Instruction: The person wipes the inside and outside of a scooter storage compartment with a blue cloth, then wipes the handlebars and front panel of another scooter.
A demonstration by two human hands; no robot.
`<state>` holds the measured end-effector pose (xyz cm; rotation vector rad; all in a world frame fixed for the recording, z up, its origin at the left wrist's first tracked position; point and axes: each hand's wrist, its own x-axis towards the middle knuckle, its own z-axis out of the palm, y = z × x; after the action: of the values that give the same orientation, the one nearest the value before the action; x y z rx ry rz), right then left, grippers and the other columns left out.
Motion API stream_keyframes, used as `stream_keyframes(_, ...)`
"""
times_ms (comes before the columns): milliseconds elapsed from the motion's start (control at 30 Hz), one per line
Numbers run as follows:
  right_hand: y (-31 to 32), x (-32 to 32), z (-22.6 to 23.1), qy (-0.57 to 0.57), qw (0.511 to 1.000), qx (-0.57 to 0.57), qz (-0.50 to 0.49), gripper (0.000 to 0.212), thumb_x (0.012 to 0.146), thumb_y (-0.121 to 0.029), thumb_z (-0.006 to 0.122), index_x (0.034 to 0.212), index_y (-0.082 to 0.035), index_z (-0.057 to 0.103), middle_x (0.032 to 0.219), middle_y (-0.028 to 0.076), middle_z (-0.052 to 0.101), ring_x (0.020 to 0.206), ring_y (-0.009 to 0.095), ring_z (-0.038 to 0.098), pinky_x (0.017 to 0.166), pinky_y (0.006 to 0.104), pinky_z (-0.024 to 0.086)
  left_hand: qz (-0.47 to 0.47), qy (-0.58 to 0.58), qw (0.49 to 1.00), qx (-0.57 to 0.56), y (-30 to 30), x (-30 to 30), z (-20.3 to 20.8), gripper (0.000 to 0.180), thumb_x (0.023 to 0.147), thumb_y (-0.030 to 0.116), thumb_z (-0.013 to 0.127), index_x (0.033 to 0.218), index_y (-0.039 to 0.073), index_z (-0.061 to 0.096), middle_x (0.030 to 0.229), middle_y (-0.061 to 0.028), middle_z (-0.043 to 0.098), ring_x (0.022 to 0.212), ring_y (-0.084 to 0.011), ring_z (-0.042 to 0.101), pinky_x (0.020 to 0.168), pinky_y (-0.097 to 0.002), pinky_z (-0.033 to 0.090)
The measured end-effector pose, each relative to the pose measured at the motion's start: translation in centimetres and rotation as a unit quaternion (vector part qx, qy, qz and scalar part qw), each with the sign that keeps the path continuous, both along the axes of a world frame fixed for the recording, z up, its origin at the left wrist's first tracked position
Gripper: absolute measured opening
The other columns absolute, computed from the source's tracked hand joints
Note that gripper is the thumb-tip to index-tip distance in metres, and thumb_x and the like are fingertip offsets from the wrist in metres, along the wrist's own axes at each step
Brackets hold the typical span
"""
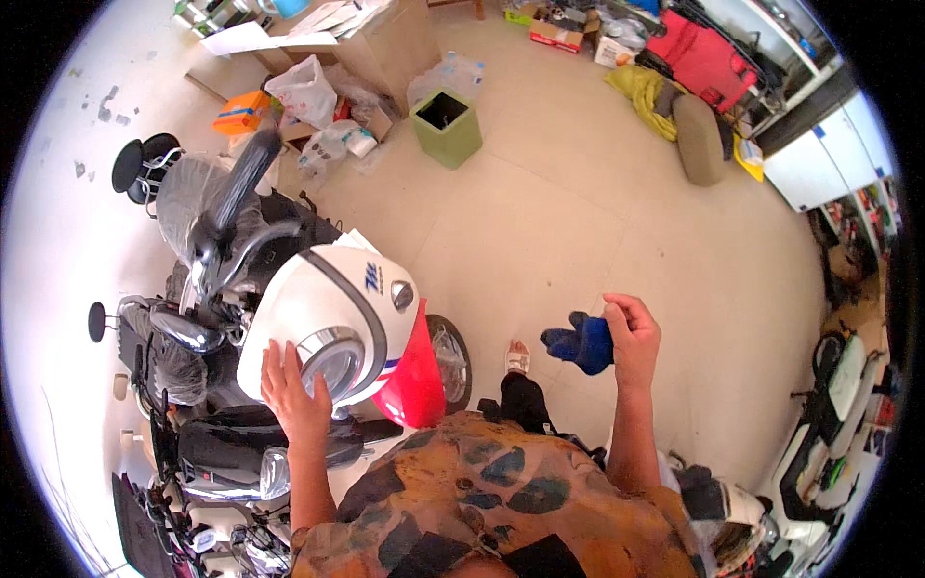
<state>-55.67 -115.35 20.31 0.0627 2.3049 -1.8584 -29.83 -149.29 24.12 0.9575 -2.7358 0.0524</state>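
Note:
My left hand (296, 393) lies with its fingers spread on the white front cover (279, 301) of an electric scooter, beside the round headlight (333, 364). A dark band runs across this cover, and a red fender (415, 378) shows below it. Out to the right, over the floor, my right hand (632, 339) pinches a blue glove (586, 345) by one end. The glove hangs out to the left of the fingers, its lobed end darker. It is apart from the scooter.
Several scooters, one with a black seat (226, 445), crowd the left side. A green bin (447, 129) stands ahead near plastic bags (306, 91) and a desk. At the far right are a red folded item (696, 60), shelves and a white scooter (836, 390).

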Motion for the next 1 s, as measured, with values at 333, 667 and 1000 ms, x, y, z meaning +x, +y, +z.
stream_keyframes(333,6.3,-9.4,-1.4,-0.07,0.995,-0.061,-0.047,0.014,0.085,-0.012,0.062,0.095,-0.002,0.065,0.076,-0.002,0.06,0.068,0.005,0.053,0.061,0.0188,0.043,0.036,0.013,0.998,-0.046,0.3,-2.4,-1.9,0.053,0.074,0.014,0.06,0.125,0.006,0.049,0.136,-0.0165,0.041,0.127,-0.0358,0.034,0.102,-0.0487,0.028)
stream_keyframes(667,10.6,-12.2,-0.7,-0.05,0.992,-0.052,-0.099,0.015,0.084,-0.015,0.063,0.089,-0.001,0.063,0.075,-0.002,0.059,0.068,0.005,0.052,0.062,0.0199,0.042,0.116,0.047,0.984,-0.126,0.8,-3.2,-3.6,0.034,0.081,0.018,0.058,0.113,0.008,0.057,0.126,-0.0116,0.05,0.117,-0.0319,0.045,0.096,-0.0474,0.035)
stream_keyframes(1000,9.4,-14.2,1.6,-0.041,0.991,-0.063,-0.109,0.015,0.084,-0.015,0.062,0.09,-0.001,0.064,0.077,-0.002,0.061,0.07,0.005,0.053,0.063,0.0203,0.043,0.065,0.091,0.984,-0.136,0.3,-5.8,-4.3,0.031,0.086,0.027,0.052,0.107,0.005,0.058,0.12,-0.014,0.054,0.114,-0.0323,0.047,0.092,-0.0475,0.035)
